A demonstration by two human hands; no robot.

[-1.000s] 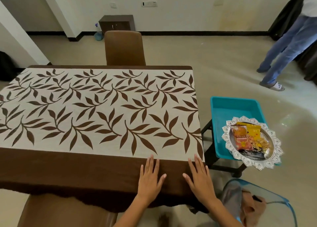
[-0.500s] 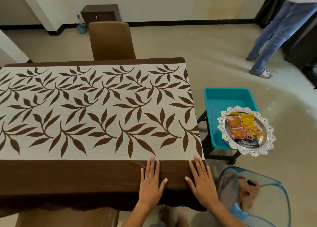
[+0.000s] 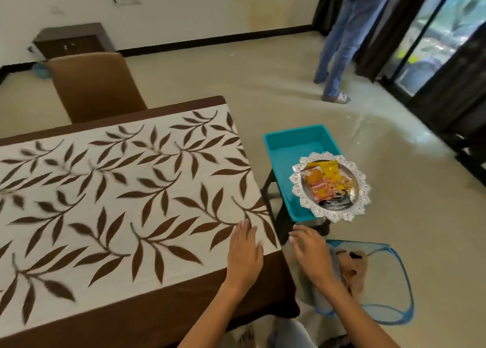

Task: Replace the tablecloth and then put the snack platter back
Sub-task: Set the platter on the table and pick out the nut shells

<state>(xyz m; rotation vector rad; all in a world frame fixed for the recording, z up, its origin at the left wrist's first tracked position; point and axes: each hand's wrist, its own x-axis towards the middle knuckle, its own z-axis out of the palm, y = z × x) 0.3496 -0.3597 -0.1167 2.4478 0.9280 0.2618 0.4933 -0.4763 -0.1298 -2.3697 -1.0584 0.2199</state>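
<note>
Your cloth [image 3: 110, 195] lies spread over the table, so the platter [image 3: 330, 186] looks to be next. It sits on the teal tray [image 3: 286, 147] beside the table's end, at about one o'clock from your right hand [image 3: 310, 253], near but apart. That hand is the nearer one; it hovers off the table corner, fingers relaxed and spread, holding nothing. Your left hand [image 3: 244, 253] rests flat on the cloth near the corner, also empty, with the platter at about two o'clock.

Matt cloth tablecloth [image 3: 126, 190]; shiny metallic snack platter [image 3: 361, 187]; plastic tray [image 3: 284, 150].
</note>
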